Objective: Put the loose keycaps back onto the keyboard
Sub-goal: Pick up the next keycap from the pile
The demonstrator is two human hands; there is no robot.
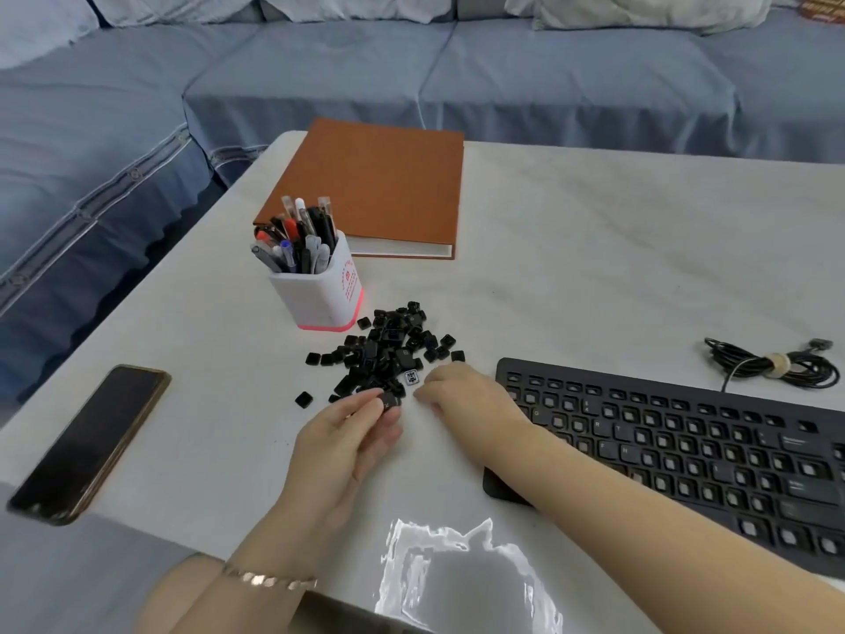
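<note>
In the head view, our left hand [347, 443] pinches one black keycap [391, 401] beside the keycap pile [388, 350]. Our right hand [462, 391] lies curled between the pile and the keyboard [695, 455]; we cannot tell whether it holds anything.

Your left hand [347, 432], low in the centre of the frame, pinches one black keycap [391, 401] at its fingertips. Just right of it your right hand [462, 391] rests on the table [594, 267], fingers bent down at the pile [388, 350] of keycaps; whether they hold one is hidden. The keyboard [686, 441] lies at lower right, most sockets bare, with your right forearm across its near corner. A pen cup [320, 290] stands above the pile, a brown book [375, 185] behind it, a phone [91, 441] at lower left, and a coiled cable [772, 363] at right.
</note>
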